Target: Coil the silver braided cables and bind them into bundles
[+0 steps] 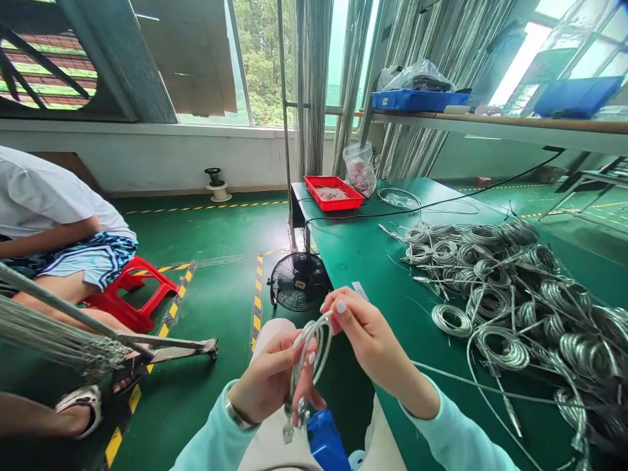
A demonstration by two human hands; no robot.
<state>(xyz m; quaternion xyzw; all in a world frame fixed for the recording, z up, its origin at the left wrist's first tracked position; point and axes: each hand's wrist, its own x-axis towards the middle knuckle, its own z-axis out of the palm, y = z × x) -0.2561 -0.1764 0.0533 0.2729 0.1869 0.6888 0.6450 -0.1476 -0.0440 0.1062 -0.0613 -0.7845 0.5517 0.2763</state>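
Both my hands hold one small coil of silvery braided cable (310,353) in front of me, at the near left edge of the green table (363,255). My left hand (269,383) is closed round the coil's lower part, where a metal plug end hangs down. My right hand (366,337) pinches the top of the coil with its fingertips. A loose length of the same cable trails from my right wrist across the table. A big heap of finished cable coils (510,294) lies to the right on the table.
A red tray (333,191) and a clear bag (360,169) stand at the table's far end. A black floor fan (298,281) sits by the table. A blue object (324,441) rests at my lap. A seated person (53,222) on a red stool (132,294) is at the left.
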